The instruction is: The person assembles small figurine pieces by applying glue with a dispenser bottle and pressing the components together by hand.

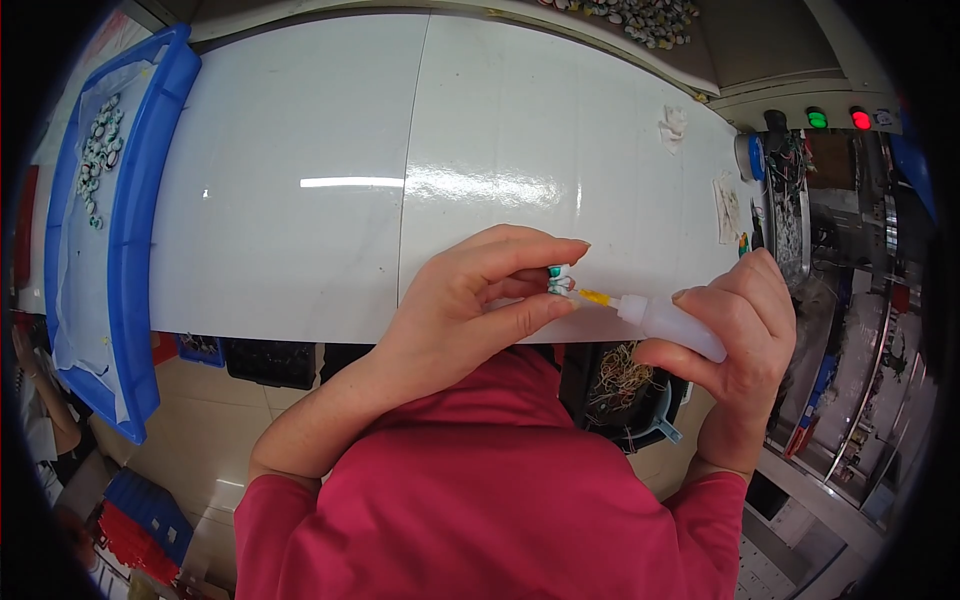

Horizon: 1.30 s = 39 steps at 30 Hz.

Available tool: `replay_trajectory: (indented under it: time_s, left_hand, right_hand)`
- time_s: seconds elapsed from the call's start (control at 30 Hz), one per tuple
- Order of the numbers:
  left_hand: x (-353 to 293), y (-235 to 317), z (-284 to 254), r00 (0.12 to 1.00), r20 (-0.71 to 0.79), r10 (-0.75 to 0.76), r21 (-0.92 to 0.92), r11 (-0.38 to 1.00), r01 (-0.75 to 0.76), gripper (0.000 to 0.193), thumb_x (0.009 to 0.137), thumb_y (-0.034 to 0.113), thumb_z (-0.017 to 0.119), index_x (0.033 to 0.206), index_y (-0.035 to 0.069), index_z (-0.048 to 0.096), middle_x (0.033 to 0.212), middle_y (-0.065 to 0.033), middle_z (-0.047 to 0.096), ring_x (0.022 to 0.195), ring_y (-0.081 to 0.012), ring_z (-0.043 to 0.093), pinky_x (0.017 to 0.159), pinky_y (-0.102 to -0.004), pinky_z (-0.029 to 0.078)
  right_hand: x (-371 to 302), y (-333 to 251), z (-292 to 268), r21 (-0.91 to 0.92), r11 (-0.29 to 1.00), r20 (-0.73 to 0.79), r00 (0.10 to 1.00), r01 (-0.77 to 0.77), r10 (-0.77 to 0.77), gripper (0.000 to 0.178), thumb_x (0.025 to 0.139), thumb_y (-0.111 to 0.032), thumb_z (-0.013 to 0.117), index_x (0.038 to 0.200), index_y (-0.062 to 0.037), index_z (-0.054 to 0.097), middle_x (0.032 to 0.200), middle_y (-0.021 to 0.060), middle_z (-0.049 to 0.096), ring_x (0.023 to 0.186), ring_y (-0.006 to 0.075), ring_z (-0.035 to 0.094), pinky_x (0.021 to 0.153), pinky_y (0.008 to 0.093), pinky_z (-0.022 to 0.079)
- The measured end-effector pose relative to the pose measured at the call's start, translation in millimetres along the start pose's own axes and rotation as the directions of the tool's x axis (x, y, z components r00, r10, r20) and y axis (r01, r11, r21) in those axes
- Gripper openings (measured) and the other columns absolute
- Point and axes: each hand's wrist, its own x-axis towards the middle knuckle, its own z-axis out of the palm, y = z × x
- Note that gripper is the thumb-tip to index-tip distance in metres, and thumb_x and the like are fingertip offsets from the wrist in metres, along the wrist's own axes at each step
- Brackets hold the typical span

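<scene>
Cool, bright light washes a table, glare spreading above the frame's centre beside a sharp white streak. A green lamp and red lamp glow at upper right; fisheye distortion bends the edges, and black fills the corners.

No lettering, number, brand or sign can be read in the head view. A small bluish-grey patch on the pale metal housing, just right of the round red button, may be a label, but it is too small and blurred to make out. The translucent white plastic squeeze bottle shows no legible print.
</scene>
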Motion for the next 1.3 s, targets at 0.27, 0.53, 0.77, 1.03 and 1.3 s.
replay_trajectory:
  time_s: [0.27,0.53,0.77,1.03,1.3]
  left_hand:
    - [0.0,0.0,0.9,1.0,-0.005,0.001,0.003,1.0,-0.001,0.039,0.082,-0.009,0.058,0.119,0.001,0.054,0.113,-0.0074,0.05,0.1,-0.0121,0.053,0.087,-0.0232,0.047]
    - [0.8,-0.8,1.4,1.0,-0.005,-0.004,-0.001,1.0,0.004,0.038,0.082,-0.01,0.056,0.118,0.0,0.054,0.114,-0.0082,0.05,0.103,-0.0148,0.055,0.09,-0.0252,0.048]
    - [0.8,8.7,6.8,0.996,-0.028,-0.079,-0.098,0.992,0.076,0.035,0.082,-0.01,0.057,0.115,-0.002,0.051,0.113,-0.0105,0.055,0.097,-0.014,0.06,0.085,-0.0246,0.05]
    - [0.8,6.4,12.8,0.993,-0.044,-0.112,-0.114,0.988,0.106,0.034,0.08,-0.012,0.059,0.111,-0.002,0.052,0.113,-0.0121,0.055,0.097,-0.0153,0.06,0.082,-0.0246,0.051]
    - [8.0,-9.9,23.6,0.998,0.003,0.055,-0.016,0.998,-0.055,0.027,0.077,-0.007,0.066,0.1,0.001,0.052,0.108,-0.0111,0.057,0.091,-0.0112,0.058,0.084,-0.0264,0.05]
  right_hand:
    - [-3.0,4.3,2.2,0.022,1.0,-0.011,1.0,0.006,-0.005,0.044,0.048,-0.041,0.079,0.069,-0.0079,0.058,0.06,0.0005,0.049,0.053,0.0192,0.044,0.05,0.0307,0.033]
    - [-16.5,14.7,1.8,0.143,0.989,-0.077,0.995,-0.044,0.056,0.05,0.05,-0.046,0.076,0.075,-0.0068,0.058,0.065,0.001,0.055,0.054,0.0166,0.045,0.052,0.0283,0.034]
    - [-41.7,48.7,41.9,0.748,0.614,-0.242,0.757,-0.253,0.607,0.032,0.077,-0.024,0.073,0.096,-0.0021,0.058,0.083,0.0032,0.06,0.074,0.0105,0.051,0.063,0.0255,0.042]
    - [-58.0,82.0,75.9,0.595,0.585,-0.082,0.683,-0.551,0.726,0.035,0.081,-0.008,0.064,0.112,-0.0004,0.052,0.105,0.0073,0.058,0.092,0.0145,0.054,0.08,0.0243,0.042]
    - [-70.9,26.3,55.0,0.544,0.798,-0.309,0.822,-0.259,0.478,0.035,0.068,0.003,0.069,0.099,-0.0056,0.053,0.094,0.0083,0.053,0.089,0.0219,0.051,0.08,0.0322,0.042]
